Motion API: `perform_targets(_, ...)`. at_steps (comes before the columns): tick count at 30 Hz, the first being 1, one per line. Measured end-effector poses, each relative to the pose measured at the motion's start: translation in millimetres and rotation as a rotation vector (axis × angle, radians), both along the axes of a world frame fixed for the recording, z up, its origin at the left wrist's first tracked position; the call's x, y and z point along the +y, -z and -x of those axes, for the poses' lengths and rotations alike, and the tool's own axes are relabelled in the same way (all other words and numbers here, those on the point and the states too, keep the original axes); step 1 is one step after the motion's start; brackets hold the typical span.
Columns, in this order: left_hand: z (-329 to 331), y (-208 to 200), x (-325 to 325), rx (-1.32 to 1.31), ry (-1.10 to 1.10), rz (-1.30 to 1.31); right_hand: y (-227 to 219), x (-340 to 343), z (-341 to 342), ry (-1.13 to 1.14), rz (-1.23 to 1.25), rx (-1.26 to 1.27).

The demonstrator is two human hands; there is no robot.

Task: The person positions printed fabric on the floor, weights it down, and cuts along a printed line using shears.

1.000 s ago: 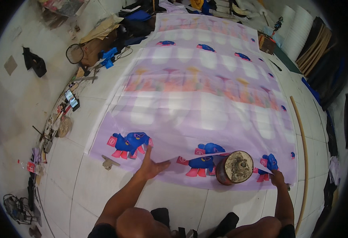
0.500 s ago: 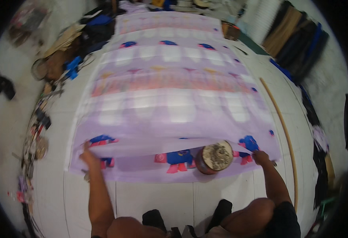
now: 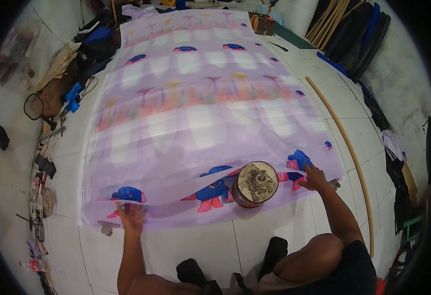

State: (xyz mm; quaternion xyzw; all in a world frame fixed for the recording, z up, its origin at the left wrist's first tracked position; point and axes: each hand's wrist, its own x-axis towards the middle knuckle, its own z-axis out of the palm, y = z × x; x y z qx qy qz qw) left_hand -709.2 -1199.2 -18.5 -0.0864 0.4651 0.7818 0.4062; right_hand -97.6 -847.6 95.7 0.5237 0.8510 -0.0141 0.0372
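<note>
A large lilac printed sheet [image 3: 176, 147], with blue and pink cartoon figures and pale ovals, lies spread over the floor. Its near layer is partly folded up, leaving a wavy raised edge between my hands. My left hand [image 3: 132, 219] rests on the near left part with fingers spread, just below a blue figure. At the near right, my right hand [image 3: 315, 178] pinches the end of the raised edge beside another blue figure. A round weight [image 3: 256, 184] with a rough, cement-like top stands on the sheet's near edge, between the hands but closer to the right.
Metal clips sit at the near left corner [image 3: 107, 227] and near right corner [image 3: 335, 185]. A long wooden stick [image 3: 345, 137] lies along the right side. Tools and clutter [image 3: 43, 167] line the left wall. Dark rolls [image 3: 368, 44] lean at the far right. White tiles [image 3: 191, 241] cover the floor.
My left hand has come down and toward me, its fingers now spread on the sheet. The raised edge has dropped on the left. My right hand stays near the same figure. The view has shifted.
</note>
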Motion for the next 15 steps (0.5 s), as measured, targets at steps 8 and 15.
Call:
perform_targets(8, -40.4, -21.8, 42.5, -0.017, 0.382, 0.258, -63.7, -67.2, 146.1, -0.36, 0.187, 0.255)
perform_targets(15, -62.4, -29.0, 43.6, 0.268, 0.438, 0.578, -45.8, -49.0, 169.9, -0.424, 0.156, 0.21)
